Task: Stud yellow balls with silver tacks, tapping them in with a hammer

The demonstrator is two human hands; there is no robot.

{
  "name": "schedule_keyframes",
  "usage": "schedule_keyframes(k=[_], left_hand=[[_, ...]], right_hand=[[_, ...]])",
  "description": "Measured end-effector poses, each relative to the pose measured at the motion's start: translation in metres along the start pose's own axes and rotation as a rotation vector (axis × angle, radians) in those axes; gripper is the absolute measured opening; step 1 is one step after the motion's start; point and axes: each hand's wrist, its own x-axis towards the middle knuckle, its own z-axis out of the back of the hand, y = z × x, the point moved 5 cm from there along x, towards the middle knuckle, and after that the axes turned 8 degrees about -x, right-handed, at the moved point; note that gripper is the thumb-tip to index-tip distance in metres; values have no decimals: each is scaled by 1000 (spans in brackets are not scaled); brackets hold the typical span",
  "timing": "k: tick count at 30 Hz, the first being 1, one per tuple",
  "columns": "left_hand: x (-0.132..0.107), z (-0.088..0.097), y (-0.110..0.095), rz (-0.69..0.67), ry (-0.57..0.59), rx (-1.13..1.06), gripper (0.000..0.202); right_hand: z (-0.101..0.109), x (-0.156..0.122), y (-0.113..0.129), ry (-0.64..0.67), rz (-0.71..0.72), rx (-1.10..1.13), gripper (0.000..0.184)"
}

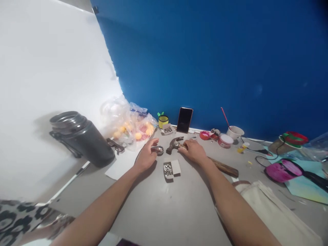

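My left hand [146,156] is closed around a small rounded object whose end is studded with silver [159,150]; the rest of it is hidden in the fingers. Opposite it, my right hand [194,150] grips a claw hammer [174,145] just behind the metal head, which lies on its side by the table. The hammer's wooden handle [225,168] runs out to the right under my forearm. Between the hands and nearer to me sits an opened small white box [176,167] holding many shiny metal tacks [167,170].
A dark flask [87,140] leans at left beside plastic bags [135,126]. At the back are another tack box [167,130], a yellow pot [163,121] and a phone [185,120]. Rightward stand a white cup [235,132], a pink-stained container [284,169] and beige cloth [274,212].
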Motion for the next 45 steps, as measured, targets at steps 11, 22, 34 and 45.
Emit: schedule_keyframes(k=[11,22,34,45], left_hand=[[4,7,-7,-28,-128,169,37],[11,12,3,-170,-73,324,55],[5,6,8,-175,-67,360,43],[53,-28,-52,-276,178,393,38]], right_hand=[[3,-2,3,-6,-1,18,34],[-3,0,1,-5,0,12,34],[-2,-1,3,-15,8,-17,33],[3,-3,5,-12,-20,8,35]])
